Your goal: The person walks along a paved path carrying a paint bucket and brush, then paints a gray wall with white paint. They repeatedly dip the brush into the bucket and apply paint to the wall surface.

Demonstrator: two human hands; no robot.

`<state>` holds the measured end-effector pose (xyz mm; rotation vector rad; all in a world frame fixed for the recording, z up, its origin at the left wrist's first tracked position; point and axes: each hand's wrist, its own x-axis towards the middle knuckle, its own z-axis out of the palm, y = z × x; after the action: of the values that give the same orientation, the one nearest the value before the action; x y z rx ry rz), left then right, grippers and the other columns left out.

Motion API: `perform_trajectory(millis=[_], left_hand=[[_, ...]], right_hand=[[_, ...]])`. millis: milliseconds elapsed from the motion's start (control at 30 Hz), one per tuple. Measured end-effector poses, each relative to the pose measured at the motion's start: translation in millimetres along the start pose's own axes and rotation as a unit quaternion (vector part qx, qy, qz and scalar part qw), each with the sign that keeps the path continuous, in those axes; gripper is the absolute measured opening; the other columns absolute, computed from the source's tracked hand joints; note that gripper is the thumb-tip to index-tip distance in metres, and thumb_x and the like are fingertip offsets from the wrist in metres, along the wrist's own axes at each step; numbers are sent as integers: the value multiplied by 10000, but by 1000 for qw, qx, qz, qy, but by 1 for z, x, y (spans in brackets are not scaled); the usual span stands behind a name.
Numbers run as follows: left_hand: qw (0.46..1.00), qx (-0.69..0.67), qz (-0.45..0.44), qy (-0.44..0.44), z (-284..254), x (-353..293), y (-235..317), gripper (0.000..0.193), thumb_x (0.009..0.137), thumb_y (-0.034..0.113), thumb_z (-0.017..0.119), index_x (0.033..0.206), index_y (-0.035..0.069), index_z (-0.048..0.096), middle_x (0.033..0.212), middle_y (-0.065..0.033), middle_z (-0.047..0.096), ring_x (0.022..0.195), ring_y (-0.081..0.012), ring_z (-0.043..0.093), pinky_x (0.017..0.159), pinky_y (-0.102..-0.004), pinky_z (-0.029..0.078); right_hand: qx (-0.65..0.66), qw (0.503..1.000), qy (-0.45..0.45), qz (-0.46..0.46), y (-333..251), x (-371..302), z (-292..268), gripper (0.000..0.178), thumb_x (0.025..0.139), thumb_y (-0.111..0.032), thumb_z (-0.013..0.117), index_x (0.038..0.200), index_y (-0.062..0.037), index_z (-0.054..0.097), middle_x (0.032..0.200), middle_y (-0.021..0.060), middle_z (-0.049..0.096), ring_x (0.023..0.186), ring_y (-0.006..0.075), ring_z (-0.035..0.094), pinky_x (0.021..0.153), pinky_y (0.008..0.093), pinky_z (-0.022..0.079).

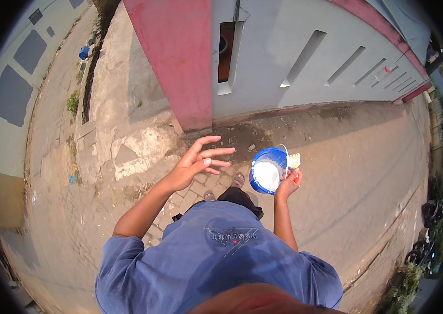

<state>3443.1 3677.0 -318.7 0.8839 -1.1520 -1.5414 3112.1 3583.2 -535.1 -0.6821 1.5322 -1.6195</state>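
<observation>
My left hand (192,165) is raised in front of me, empty, with its fingers spread. To its right, my right hand (286,187) is closed around a paintbrush (294,160) with pale bristles and an orange-red handle. A blue bucket (272,155) hangs at this same hand, its thin white handle running down to the fingers. White paint (267,176) shows inside the bucket and is smeared on its rim. Just how the fingers share the bucket handle and the brush is hard to make out.
Ahead stands a pale grey wall (268,73) with narrow slots and a pink pillar (182,57) at its left corner. A narrow drain (88,86) runs along the left lane. Paving blocks (195,188) lie around my feet; plants (407,285) and dark clutter line the right edge.
</observation>
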Motion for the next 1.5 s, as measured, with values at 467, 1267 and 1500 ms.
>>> perform_trajectory(millis=[467,1267,1500], left_hand=[[969,-98,-191,120,-27,39,-107,461,1060,332,414,1423,50,450,1384,-146,605,1244,-252,595,1008,-390,481],[928,-168,-116,312,-16,327,-128,261,1037,300,504,1151,73,566,1164,-147,658,1166,-250,611,986,-421,483],[939,-91,-111,312,-17,341,-97,382,1082,366,378,1274,52,477,1064,-209,695,1062,-279,677,924,-393,530]], right_hand=[[64,986,-153,25,-28,12,114,266,1070,-333,492,1062,-69,529,841,130,691,590,89,547,514,210,403],[-37,930,-354,-89,-77,216,216,551,1094,-390,380,1384,59,516,808,113,696,767,151,651,729,273,516],[-142,817,-559,-11,-120,300,242,524,1064,-414,465,1111,47,710,709,46,635,647,110,578,613,265,467]])
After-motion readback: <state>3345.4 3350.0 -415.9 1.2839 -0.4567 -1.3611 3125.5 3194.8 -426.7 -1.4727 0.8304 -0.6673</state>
